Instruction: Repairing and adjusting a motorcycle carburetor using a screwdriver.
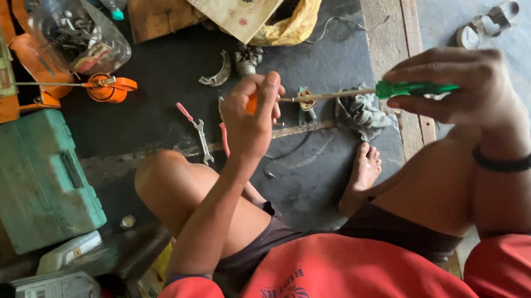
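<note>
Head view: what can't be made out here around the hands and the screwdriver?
- Screwdriver tip: hidden inside the left hand.
- Orange piece in the left hand: mostly covered by fingers, so its kind is unclear.
- Green handle: its end is hidden under the right hand.
- Small part by the shaft: too small to tell whether it sits on the shaft or lies on the floor.
- Green case: shut, contents unseen.

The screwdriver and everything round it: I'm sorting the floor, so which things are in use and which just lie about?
In use: left hand, small orange part, right hand, green-handled screwdriver.

Lying about: spanner, green case, rag, plastic jar.
</note>
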